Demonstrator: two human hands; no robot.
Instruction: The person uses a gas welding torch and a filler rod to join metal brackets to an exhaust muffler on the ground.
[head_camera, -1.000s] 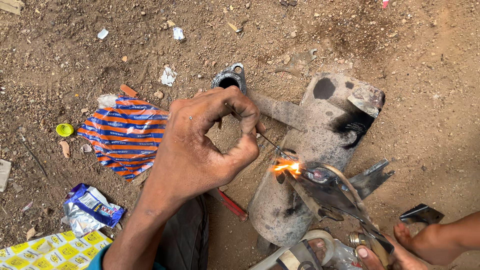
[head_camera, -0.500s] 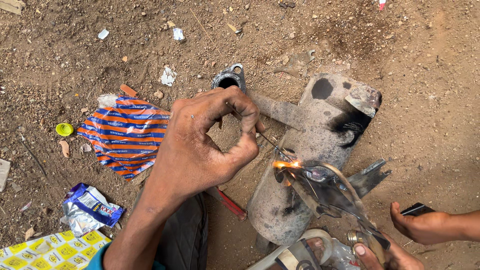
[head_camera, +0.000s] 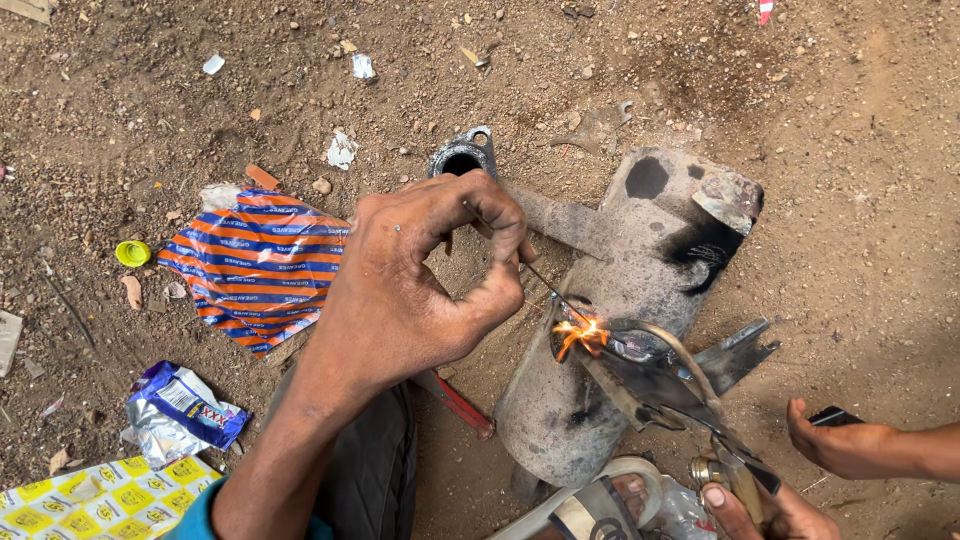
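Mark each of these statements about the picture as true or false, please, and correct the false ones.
1. The left hand pinches a thin rod whose tip reaches the flame. True.
2. The grey metal cylinder stands upright on a table. False: it lies on its side on the dirt ground.
3. The right hand holds a torch at the bottom right. True.
4. The striped wrapper is green and white. False: it is orange and blue.
5. Another person's hand rests on the cylinder. False: it is on the ground, apart from it.
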